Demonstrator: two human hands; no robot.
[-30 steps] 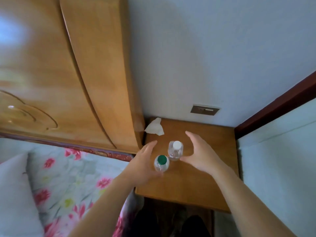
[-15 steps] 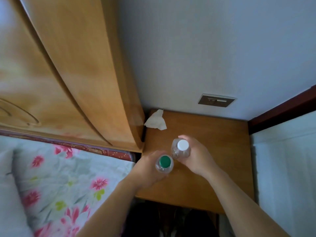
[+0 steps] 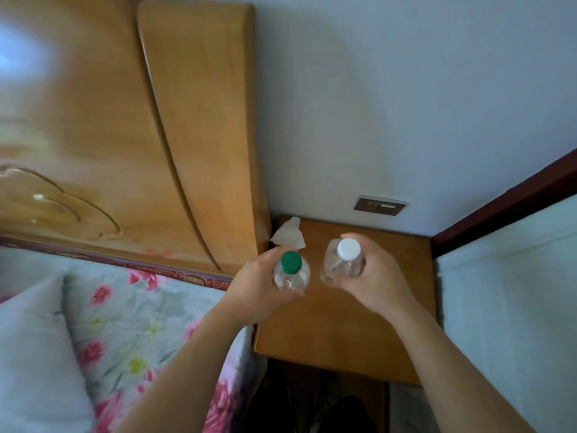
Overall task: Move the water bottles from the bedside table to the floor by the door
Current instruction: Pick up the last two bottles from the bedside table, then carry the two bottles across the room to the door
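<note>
On the head camera I see the bottles apart now; half a second ago they touched. My left hand [image 3: 259, 292] grips the clear plastic bottle with the green cap [image 3: 292, 273] over the left edge of the square wooden bedside table [image 3: 337, 332]. My right hand [image 3: 374, 276] grips the clear plastic bottle with the white cap [image 3: 343, 260] over its back middle. Both bottles' long axes stand upright, caps towards the camera. A crumpled white tissue [image 3: 288, 234] lies at the table's back-left corner.

I see two clear bottles, upright, side by side, not touching, over the bedside table [image 3: 343, 332]. Green-capped bottle [image 3: 291, 273]: gripped in my left hand [image 3: 259, 292]. White-capped bottle [image 3: 343, 260]: gripped in my right hand [image 3: 374, 276].
</note>
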